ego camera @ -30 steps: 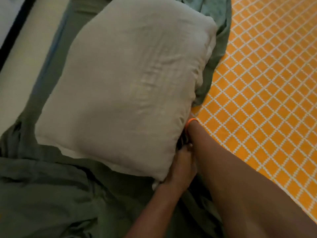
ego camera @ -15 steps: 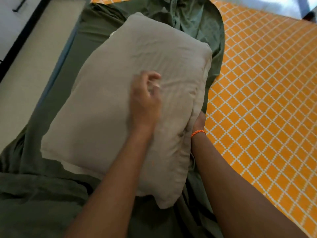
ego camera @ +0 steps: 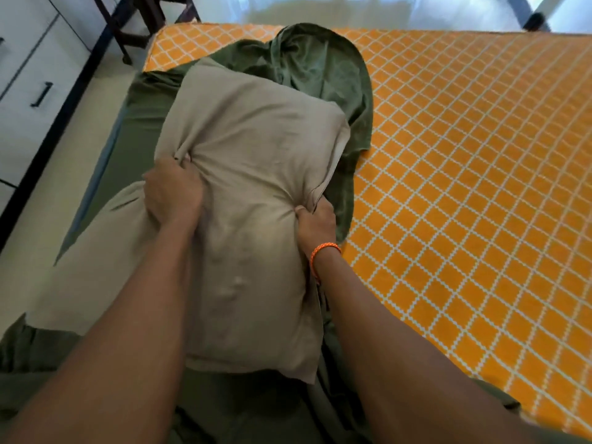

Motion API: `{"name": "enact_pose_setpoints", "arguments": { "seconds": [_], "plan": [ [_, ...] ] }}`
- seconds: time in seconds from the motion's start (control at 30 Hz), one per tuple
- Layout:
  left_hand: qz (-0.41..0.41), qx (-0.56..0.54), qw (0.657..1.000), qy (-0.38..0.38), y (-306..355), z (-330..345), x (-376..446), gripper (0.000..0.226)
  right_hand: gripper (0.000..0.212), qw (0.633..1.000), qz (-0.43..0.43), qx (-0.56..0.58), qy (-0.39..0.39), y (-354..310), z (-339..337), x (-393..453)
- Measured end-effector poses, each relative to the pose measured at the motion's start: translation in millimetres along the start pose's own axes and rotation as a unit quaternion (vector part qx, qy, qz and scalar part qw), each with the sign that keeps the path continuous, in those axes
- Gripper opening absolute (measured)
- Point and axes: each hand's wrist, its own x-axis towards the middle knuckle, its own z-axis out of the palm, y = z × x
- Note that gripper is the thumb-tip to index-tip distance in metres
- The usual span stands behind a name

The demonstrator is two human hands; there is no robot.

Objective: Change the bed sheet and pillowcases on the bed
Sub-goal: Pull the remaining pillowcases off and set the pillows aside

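Bare orange mattress (ego camera: pixel 464 187) lies open rightward; bunched green sheet (ego camera: pixel 320 68) crowds the pillow (ego camera: pixel 250 149).

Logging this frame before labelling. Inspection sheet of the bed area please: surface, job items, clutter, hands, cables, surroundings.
Surface: mattress shows an orange cover with a white lattice print.
Job's things: beige pillow lies on a crumpled green sheet along the bed's left side; fabric bunched at both grips.
Clutter: nothing seen.
Grippers: left hand grips a fold of the pillow's cover; right hand, orange wristband on that wrist, pinches the cover's right edge.
Cables: nothing seen.
Surroundings: white drawer unit with dark handles at left, dark furniture legs beyond the bed's far corner, pale floor.
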Motion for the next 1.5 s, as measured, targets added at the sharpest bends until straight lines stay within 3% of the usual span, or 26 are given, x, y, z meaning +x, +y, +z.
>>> {"name": "enact_pose_setpoints", "arguments": {
  "seconds": [0.1, 0.23, 0.3, 0.37, 0.47, 0.57, 0.73, 0.8, 0.87, 0.97, 1.2, 1.3, 1.37, 1.5],
  "plan": [
    [0.028, -0.039, 0.999, 0.014, 33.8, -5.0, -21.1, 0.043, 0.015, 0.998, -0.038, -0.004, 0.042, -1.7, -30.4, 6.7],
    [0.072, -0.106, 0.991, -0.034, 75.8, 6.4, -65.8, 0.042, 0.009, 0.989, -0.046, -0.059, 0.131, -2.8, -107.2, 27.6],
    [0.085, -0.120, 0.987, -0.067, 97.8, 21.2, -102.8, 0.043, 0.031, 0.981, -0.057, -0.097, 0.159, 4.9, -154.6, 40.4],
    [0.098, -0.122, 0.983, -0.100, 118.3, 42.1, -142.0, 0.042, 0.038, 0.972, -0.057, -0.137, 0.181, 9.8, -203.5, 48.1],
    [0.125, -0.119, 0.971, -0.166, 148.0, 73.3, -199.4, 0.041, 0.026, 0.952, -0.049, -0.201, 0.225, 11.3, -277.9, 56.9],
    [0.149, -0.133, 0.957, -0.210, 176.9, 94.2, -241.2, 0.037, 0.031, 0.932, -0.058, -0.250, 0.257, 14.7, -335.7, 70.4],
    [0.188, -0.174, 0.916, -0.309, 195.8, 123.5, -280.8, 0.019, 0.071, 0.889, -0.067, -0.324, 0.318, 27.6, -378.7, 77.0],
    [0.190, -0.200, 0.894, -0.353, 181.5, 129.3, -281.8, 0.017, 0.073, 0.878, -0.104, -0.323, 0.338, 33.1, -368.6, 75.3],
    [0.222, -0.191, 0.893, -0.341, 159.6, 135.3, -271.2, 0.017, 0.066, 0.887, -0.141, -0.332, 0.288, 37.8, -338.6, 75.4],
    [0.216, -0.186, 0.907, -0.311, 127.9, 132.2, -240.2, 0.019, 0.058, 0.921, -0.151, -0.317, 0.171, 41.8, -263.8, 70.8],
    [0.152, -0.169, 0.951, -0.210, 31.2, 109.3, -136.2, 0.023, 0.048, 0.964, -0.181, -0.195, 0.006, 32.9, -81.6, 33.6],
    [0.094, -0.171, 0.968, -0.159, -23.3, 101.3, -88.6, 0.032, 0.041, 0.987, -0.050, -0.012, -0.153, 28.2, -10.8, 12.3],
    [0.052, -0.169, 0.976, -0.128, -60.7, 96.2, -62.6, 0.033, 0.035, 0.969, 0.058, 0.098, -0.221, 25.6, 29.1, -0.9],
    [0.038, -0.152, 0.981, -0.115, -116.3, 87.8, -21.9, 0.043, 0.016, 0.990, 0.073, 0.050, -0.111, 44.2, 83.4, 0.5]
  ]
}}
